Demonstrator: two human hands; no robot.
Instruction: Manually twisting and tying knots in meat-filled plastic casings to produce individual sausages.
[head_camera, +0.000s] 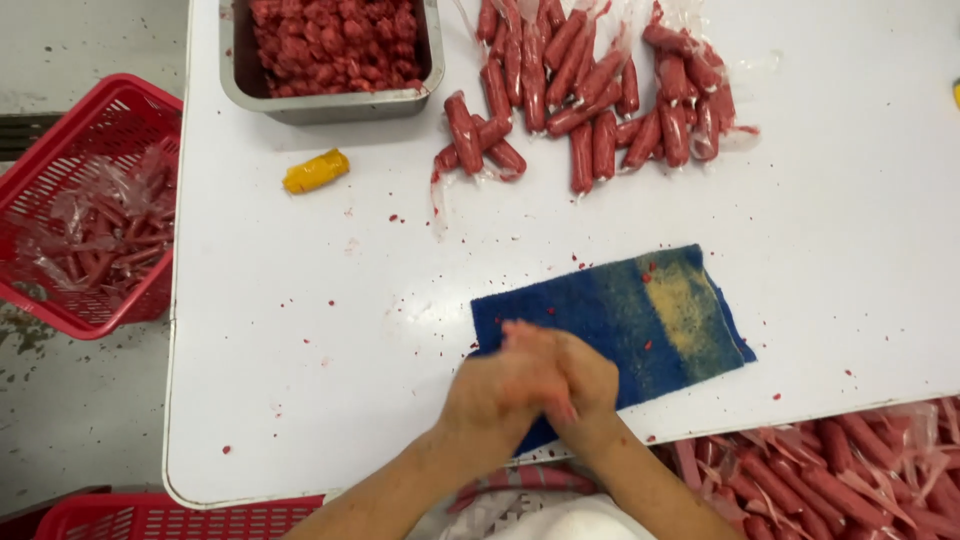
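Blue towel (640, 315) lies at near edge of white table (300, 300). Left hand (490, 385) and right hand (585, 385) clasped together on its near-left corner, fingers pressed together, nothing visibly pinched. Sausage pile (590, 90) beyond towel; metal tray (330, 100) of red meat far-left.

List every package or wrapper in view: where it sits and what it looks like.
Clear plastic tubes of red filling: table's far side, loose pile.
More filled tubes: below the table's near right edge.
Crumpled clear wrappers: in the red basket, left.
Small yellow roll: beside the steel tray.
No signs or screens.
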